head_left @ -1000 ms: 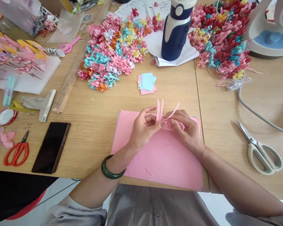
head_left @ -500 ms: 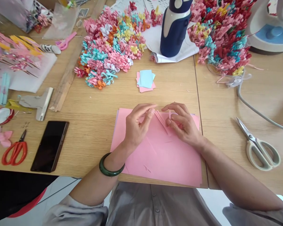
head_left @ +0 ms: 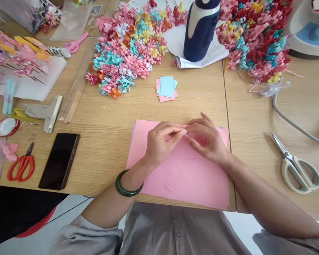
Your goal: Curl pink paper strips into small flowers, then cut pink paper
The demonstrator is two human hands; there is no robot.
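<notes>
Over a stack of pink paper sheets, my two hands meet at the fingertips. My left hand is closed in a pinch, thumb against index finger, on a thin pink paper strip. From the other side my right hand curls around, its thumb and index finger at the same strip while its other fingers arch above. Much of the strip is hidden by the fingers. Small slivers of pink paper lie on the top sheet.
Beyond the sheets sits a small pile of blue and pink paper squares. Curled paper-strip heaps and a dark blue bottle stand behind. A phone and red-handled scissors lie left; cream-handled scissors lie right.
My hands have come together; my left fingertips have moved right to the strip at my right hand. The loose strips seen between the hands are now mostly covered. The view has shifted slightly.
</notes>
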